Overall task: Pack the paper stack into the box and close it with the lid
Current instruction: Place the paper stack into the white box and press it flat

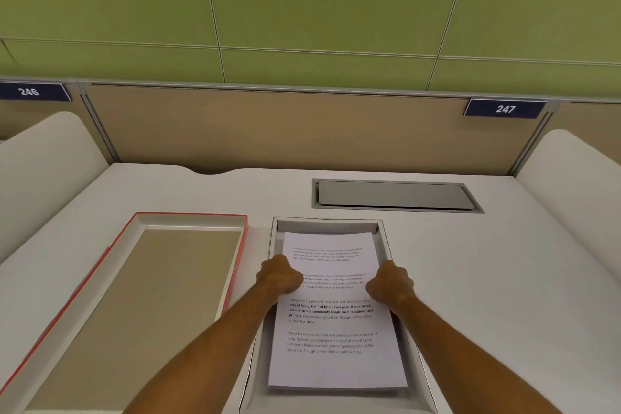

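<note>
- Head view: the paper stack (336, 329) sits inside the open white box (384, 239) on the white desk (504, 279).
- The left hand (279, 276) grips the stack's left edge, fingers curled under.
- The right hand (391, 284) grips its right edge likewise.
- The red-edged lid (134, 296) lies upturned just left of the box.
- A grey hatch (396, 195) lies farther back.

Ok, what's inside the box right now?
The paper stack, printed side up, gripped at its sides by the left hand and right hand. Bare box floor shows around it; what's under the stack is hidden.
</note>
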Available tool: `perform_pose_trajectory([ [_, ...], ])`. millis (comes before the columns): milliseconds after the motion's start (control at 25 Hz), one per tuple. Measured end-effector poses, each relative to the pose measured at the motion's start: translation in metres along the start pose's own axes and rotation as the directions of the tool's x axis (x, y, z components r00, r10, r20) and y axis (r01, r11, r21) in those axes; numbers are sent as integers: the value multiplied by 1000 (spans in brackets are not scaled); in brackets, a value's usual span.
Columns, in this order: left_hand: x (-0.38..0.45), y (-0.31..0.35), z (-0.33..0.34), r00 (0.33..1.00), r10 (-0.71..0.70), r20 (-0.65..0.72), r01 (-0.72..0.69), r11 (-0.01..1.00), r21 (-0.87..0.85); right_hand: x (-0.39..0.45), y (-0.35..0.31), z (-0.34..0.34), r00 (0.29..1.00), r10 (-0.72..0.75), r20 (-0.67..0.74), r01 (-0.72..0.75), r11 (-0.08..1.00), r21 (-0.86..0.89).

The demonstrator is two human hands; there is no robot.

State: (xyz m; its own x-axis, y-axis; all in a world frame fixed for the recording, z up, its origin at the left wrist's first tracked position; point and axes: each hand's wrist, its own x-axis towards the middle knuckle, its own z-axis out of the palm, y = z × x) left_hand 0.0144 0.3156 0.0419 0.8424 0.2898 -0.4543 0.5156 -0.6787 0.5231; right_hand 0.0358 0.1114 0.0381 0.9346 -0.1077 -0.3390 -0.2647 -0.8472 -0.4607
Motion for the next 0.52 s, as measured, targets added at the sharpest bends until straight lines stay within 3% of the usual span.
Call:
perform_pose_trajectory([
  [160, -9, 8, -5, 998, -28, 58, 32, 997, -70, -5, -1, 3, 999, -31, 38, 31, 1000, 4],
  [360, -22, 5, -5, 999, -42, 31, 47, 977, -207, -17, -1, -6, 992, -73, 99, 61, 991, 122],
  [520, -42, -22, 10, 994, 73, 81, -63, 991, -117, -43, 20, -2, 944, -218, 246, 229, 973, -16],
])
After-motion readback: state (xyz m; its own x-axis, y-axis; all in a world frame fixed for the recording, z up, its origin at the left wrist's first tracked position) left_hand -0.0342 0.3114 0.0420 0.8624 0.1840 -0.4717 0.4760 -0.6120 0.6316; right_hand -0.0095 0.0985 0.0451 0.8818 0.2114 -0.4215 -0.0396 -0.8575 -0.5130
